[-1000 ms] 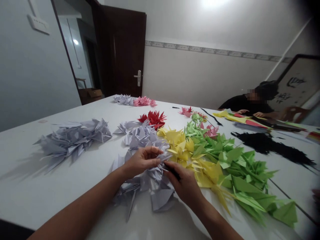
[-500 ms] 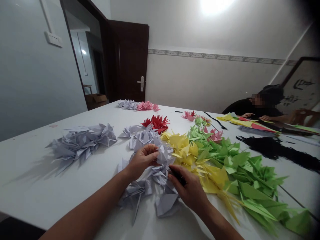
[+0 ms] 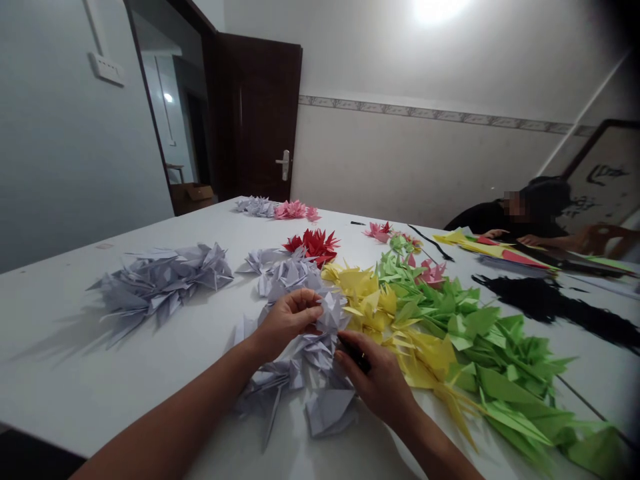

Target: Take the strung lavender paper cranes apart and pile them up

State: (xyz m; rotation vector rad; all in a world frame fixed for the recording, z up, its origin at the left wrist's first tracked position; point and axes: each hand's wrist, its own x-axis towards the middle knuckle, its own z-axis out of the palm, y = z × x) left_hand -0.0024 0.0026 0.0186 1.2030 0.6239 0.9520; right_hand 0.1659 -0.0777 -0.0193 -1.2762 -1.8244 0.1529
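A person's left hand [image 3: 287, 327] pinched a lilac origami piece [image 3: 330, 317] while the right hand [image 3: 373, 380] pinched a small black object [image 3: 357, 355] near the white table's [image 3: 55, 320] front edge, with finished-looking heaps of yellow paper [image 3: 360, 287] and green paper [image 3: 500, 353] alongside.

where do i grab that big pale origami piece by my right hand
Probably pinch the origami piece by its broad flat fold, from the near side, beside your right hand: it juts out at the pile's front edge.

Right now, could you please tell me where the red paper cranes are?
In the head view, the red cranes sit behind lilac cranes, left of yellow cranes.
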